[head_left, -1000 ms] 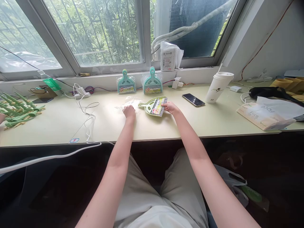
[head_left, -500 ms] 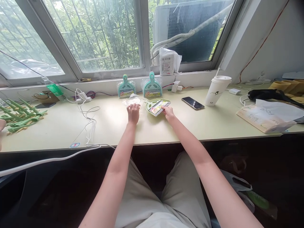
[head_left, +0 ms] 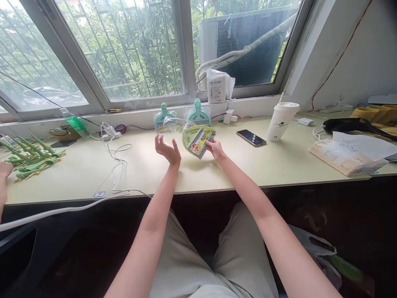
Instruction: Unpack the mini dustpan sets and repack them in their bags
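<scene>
My right hand [head_left: 215, 150] grips the lower right edge of a green dustpan and brush set [head_left: 199, 140] with a printed card, tilted above the desk. Clear plastic wrap [head_left: 176, 124] trails from the set's upper left, behind my left hand. My left hand [head_left: 168, 151] is raised to the left of the set, fingers spread, with nothing in it. Two wrapped teal sets, one on the left [head_left: 163, 117] and one on the right [head_left: 198, 114], lean against the window ledge behind.
On the desk [head_left: 149, 165], a phone [head_left: 251, 137], a white cup [head_left: 281, 122] and a tissue pack [head_left: 349, 153] lie to the right. White cables [head_left: 116, 155] and green plastic pieces [head_left: 35, 155] are at left, beside another person's hand [head_left: 4, 174].
My left hand has opened and pulled back slightly from the plastic wrap. The green set has been lifted and turned, coming a little nearer and to the left in my right hand.
</scene>
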### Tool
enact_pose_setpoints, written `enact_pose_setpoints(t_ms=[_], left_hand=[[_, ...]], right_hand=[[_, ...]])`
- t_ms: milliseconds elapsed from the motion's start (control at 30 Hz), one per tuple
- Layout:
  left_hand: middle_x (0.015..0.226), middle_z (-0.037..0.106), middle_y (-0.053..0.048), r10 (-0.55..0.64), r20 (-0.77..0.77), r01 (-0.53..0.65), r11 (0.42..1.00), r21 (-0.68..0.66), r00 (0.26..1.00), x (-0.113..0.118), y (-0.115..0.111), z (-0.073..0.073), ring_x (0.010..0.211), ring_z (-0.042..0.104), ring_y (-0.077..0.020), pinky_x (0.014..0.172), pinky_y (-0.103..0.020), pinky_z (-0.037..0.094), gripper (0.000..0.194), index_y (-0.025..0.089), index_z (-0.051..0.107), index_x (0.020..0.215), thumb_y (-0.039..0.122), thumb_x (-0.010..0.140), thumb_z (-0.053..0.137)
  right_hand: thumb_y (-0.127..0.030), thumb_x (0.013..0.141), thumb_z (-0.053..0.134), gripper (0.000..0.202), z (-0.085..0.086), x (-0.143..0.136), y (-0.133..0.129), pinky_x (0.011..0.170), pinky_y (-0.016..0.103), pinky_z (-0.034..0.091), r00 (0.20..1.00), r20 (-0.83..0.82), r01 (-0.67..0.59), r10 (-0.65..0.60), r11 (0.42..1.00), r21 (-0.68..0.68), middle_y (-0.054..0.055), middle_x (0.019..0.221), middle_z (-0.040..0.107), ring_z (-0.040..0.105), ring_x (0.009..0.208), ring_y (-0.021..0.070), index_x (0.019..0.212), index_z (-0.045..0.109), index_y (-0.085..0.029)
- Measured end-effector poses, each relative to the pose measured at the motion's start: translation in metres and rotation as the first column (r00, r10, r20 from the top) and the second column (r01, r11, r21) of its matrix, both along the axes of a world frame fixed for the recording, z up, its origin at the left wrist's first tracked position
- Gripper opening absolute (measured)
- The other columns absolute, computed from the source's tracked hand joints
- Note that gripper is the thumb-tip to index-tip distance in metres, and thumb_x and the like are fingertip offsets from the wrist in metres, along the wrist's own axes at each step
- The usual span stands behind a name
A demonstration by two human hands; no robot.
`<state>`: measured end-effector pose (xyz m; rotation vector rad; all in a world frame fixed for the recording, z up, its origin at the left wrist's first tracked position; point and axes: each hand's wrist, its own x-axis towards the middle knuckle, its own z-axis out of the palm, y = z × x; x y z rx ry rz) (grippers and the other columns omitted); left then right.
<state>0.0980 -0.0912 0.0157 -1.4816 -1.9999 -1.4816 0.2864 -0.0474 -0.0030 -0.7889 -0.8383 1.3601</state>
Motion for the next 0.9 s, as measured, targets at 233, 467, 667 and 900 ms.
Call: enact_pose_setpoints(t_ms=[233, 467, 667, 900], left_hand=[[0.156, 0.032, -0.020, 0.026, 0.515, 0.083, 0.979, -0.187, 0.857, -0.021, 0.036, -0.004, 0.141, 0.041, -0.0241, 0.105, -0.042, 0.046, 0.058, 0.021, 0.012, 0.156, 0.033, 0.101, 0.026], [0.155, 0.038, -0.013, 0.080, 0.275, -0.046, 0.991, -0.129, 0.958, -0.031, 0.037, -0.009, 0.147, 0.031, -0.0217, 0.114, -0.043, 0.036, 0.057, 0.024, 0.027, 0.151, 0.042, 0.098, 0.038], [0.158, 0.037, -0.007, -0.250, 0.019, 0.249, 0.952, -0.179, 0.968, -0.019, 0.032, -0.011, 0.149, 0.026, -0.0237, 0.120, -0.047, 0.023, 0.047, 0.027, 0.049, 0.142, 0.039, 0.097, 0.043], [0.157, 0.039, -0.006, -0.574, -0.026, 0.567, 0.815, -0.118, 0.819, -0.001, 0.030, -0.013, 0.149, 0.027, -0.0191, 0.121, -0.041, 0.026, 0.054, 0.022, 0.042, 0.148, 0.023, 0.094, 0.040]], right_hand=[[-0.011, 0.080, 0.072, 0.009, 0.002, 0.003, 0.000, 0.088, 0.031, 0.061, 0.999, -0.039, 0.005, -0.002, 0.996, 0.084, 0.003, 0.090, 0.077, 0.073, 0.086, 0.0155, 0.086, 0.067, -0.016], [-0.013, 0.076, 0.076, 0.013, 0.008, 0.006, -0.005, 0.085, 0.033, 0.061, 0.994, 0.110, -0.002, -0.008, 0.995, 0.096, 0.004, 0.092, 0.077, 0.072, 0.085, 0.0166, 0.087, 0.069, -0.016], [-0.016, 0.070, 0.081, 0.019, 0.012, 0.000, -0.009, 0.083, 0.033, 0.060, 0.958, 0.283, -0.017, -0.036, 0.983, 0.183, 0.001, 0.091, 0.077, 0.071, 0.087, 0.0164, 0.087, 0.072, -0.019], [-0.015, 0.072, 0.079, 0.017, 0.005, -0.009, -0.010, 0.079, 0.031, 0.061, 0.951, 0.309, -0.071, 0.021, 0.986, 0.154, 0.000, 0.087, 0.076, 0.070, 0.079, 0.0144, 0.087, 0.072, -0.018]])
